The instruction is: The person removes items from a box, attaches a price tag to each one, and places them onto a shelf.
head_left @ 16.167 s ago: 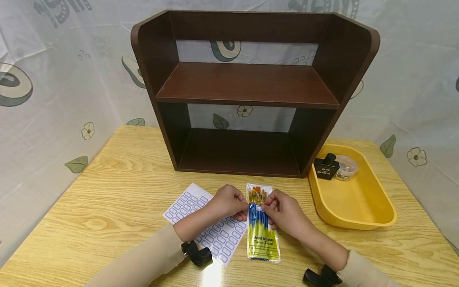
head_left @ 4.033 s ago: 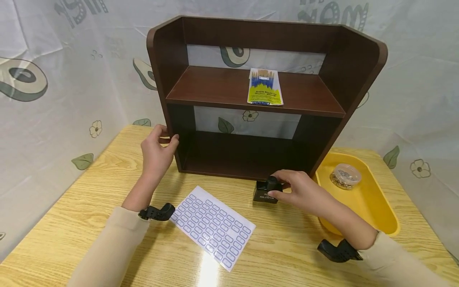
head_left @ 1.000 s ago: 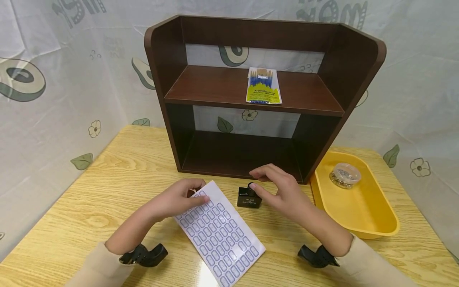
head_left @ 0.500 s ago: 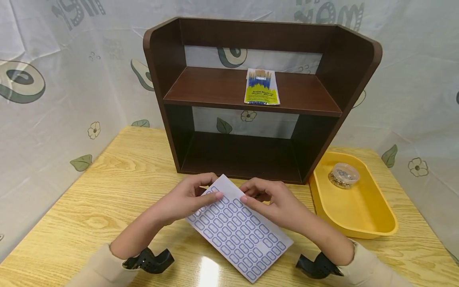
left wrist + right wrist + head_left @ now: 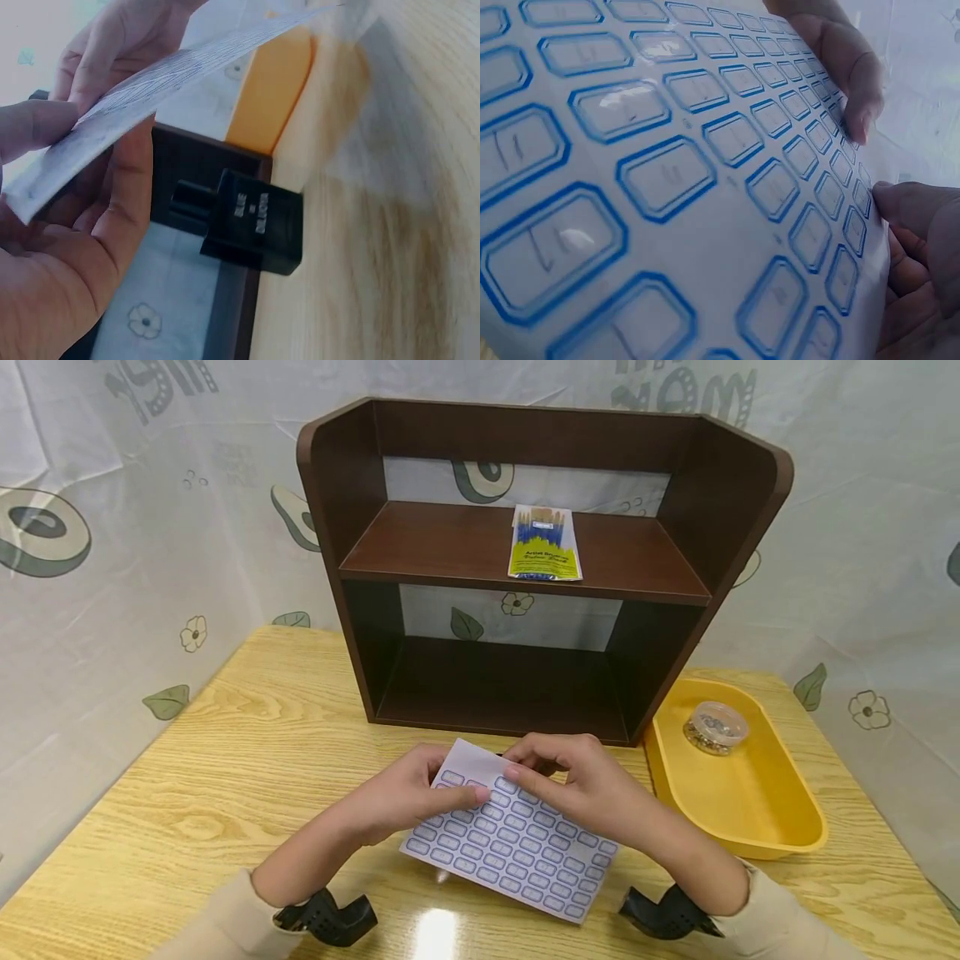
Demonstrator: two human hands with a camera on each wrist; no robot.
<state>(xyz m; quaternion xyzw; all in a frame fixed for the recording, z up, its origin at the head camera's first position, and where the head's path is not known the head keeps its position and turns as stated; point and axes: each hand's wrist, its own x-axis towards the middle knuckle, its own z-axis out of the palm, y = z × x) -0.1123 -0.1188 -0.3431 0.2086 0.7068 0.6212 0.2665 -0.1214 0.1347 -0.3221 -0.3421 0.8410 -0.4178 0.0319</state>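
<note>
A white sheet of blue-framed label stickers point(image 5: 517, 852) is held tilted above the table between both hands. My left hand point(image 5: 408, 789) grips its left side, thumb on the printed face and fingers behind. At the far edge my right hand point(image 5: 581, 777) pinches the sheet with the thumb on top. The right wrist view shows one bare spot point(image 5: 712, 232) among the stickers. A black perfume bottle point(image 5: 259, 225) with a dark cap stands upright on the table beyond the sheet, which hides nearly all of it in the head view.
A dark brown two-level shelf point(image 5: 525, 589) stands at the back, with a pack of artist brushes point(image 5: 545, 547) lying on its upper board. To the right, a yellow tray point(image 5: 750, 810) contains a clear round jar point(image 5: 716, 728) of small pieces.
The brush pack has gone from table to upper shelf, and the bottle from tray to table. My right hand has left the bottle for the sheet, which has been lifted and turned.
</note>
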